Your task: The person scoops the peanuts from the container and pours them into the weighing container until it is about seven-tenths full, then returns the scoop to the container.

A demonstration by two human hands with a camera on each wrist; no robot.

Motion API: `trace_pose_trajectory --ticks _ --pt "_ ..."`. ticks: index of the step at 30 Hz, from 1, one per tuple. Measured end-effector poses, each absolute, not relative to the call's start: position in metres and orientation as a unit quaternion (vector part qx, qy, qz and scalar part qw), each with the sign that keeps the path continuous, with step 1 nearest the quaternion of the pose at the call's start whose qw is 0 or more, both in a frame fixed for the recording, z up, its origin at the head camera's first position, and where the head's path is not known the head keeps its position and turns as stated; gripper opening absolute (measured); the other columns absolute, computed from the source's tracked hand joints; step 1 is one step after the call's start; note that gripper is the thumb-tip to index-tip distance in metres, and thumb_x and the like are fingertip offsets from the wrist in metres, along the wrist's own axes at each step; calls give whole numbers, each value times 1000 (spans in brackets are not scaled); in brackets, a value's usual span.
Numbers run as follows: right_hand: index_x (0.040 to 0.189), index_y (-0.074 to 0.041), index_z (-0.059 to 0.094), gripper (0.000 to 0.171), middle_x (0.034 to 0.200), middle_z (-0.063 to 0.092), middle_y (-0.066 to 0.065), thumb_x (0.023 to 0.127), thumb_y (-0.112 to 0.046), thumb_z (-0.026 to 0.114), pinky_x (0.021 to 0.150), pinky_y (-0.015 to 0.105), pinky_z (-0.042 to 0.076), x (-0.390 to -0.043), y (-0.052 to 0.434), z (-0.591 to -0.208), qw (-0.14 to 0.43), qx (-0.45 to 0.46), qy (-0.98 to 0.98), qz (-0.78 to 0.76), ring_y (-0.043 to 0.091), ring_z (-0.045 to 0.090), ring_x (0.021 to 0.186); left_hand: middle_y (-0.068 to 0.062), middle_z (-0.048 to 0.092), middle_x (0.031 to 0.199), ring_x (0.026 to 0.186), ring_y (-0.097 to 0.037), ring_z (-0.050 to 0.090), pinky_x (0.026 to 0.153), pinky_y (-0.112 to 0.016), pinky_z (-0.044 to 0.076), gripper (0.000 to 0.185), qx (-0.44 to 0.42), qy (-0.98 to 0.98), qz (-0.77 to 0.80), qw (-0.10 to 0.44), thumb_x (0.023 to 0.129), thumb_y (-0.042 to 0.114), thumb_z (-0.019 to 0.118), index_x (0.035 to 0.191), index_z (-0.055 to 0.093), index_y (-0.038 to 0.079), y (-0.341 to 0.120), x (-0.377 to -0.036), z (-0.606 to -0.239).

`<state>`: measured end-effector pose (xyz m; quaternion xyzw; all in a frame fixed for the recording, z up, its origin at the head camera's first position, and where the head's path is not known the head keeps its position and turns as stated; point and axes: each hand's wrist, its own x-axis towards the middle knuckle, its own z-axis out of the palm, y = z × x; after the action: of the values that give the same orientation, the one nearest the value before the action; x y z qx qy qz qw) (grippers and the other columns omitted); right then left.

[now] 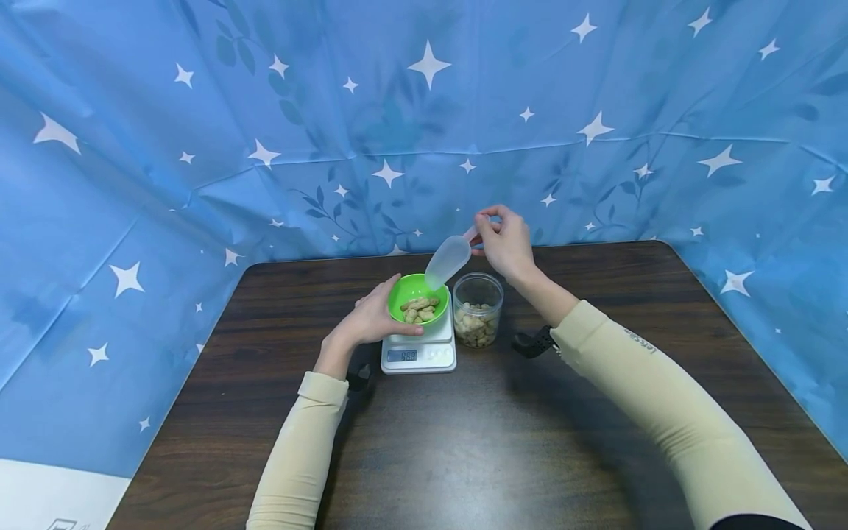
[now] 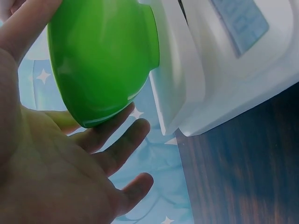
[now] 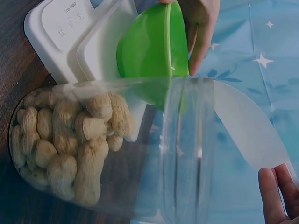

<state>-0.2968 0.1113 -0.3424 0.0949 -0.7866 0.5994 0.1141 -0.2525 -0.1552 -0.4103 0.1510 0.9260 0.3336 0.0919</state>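
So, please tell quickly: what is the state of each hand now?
Left hand: open, fingers relaxed, cupping the side of the green bowl on the scale.
Right hand: closed, pinching the handle of the clear scoop.

- One green bowl (image 1: 417, 288), on the scale.
- One white kitchen scale (image 1: 419, 352).
- One clear jar (image 1: 478, 310).
- One clear plastic scoop (image 1: 448, 259).
- Two hands: left hand (image 1: 374, 318), right hand (image 1: 506, 241).
- Roughly five peanuts (image 1: 420, 309) showing in the bowl.
- Many more peanuts in the jar, too crowded to count.
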Motion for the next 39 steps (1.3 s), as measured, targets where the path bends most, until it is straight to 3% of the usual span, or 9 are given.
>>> trace_pose_trajectory --ticks 9,15,24,33,36,39 --pt "125 3 60 30 94 74 21 110 -21 52 74 39 61 -289 122 -333 122 112 -786 596 25 74 82 -19 28 164 147 -36 32 116 -67 17 124 150 929 327 90 75 49 90 165 15 6 -156 -251 -409" --pt "123 3 61 29 93 74 20 110 -21 51 70 31 60 -284 133 -326 141 132 -787 586 18 72 75 -17 23 165 150 -36 25 117 -66 14 125 151 931 324 72 74 52 90 165 15 10 -154 -249 -404" --pt "122 3 61 30 92 74 21 109 -22 52 67 28 60 -283 148 -323 154 132 -790 579 14 72 72 -11 30 163 148 -34 28 118 -60 12 110 179 928 328 13 76 51 89 161 31 12 -138 -248 -399" --pt "117 1 63 25 88 74 16 109 -21 53 66 24 59 -277 156 -328 188 196 -816 510 25 73 76 -8 42 156 143 -26 37 118 -58 12 97 220 921 318 -36 78 50 88 155 43 12 -116 -247 -397" --pt "115 0 63 20 86 75 14 109 -17 54 62 21 57 -275 156 -334 211 231 -824 473 23 73 69 -8 44 155 142 -25 38 117 -59 13 96 232 924 303 -28 80 53 86 155 43 12 -108 -246 -395" --pt "112 0 64 17 81 74 10 108 -14 55 47 18 46 -275 155 -343 237 267 -828 432 16 59 47 -8 44 156 143 -24 38 117 -60 13 96 240 926 291 -17 81 54 85 155 42 11 -99 -246 -395"
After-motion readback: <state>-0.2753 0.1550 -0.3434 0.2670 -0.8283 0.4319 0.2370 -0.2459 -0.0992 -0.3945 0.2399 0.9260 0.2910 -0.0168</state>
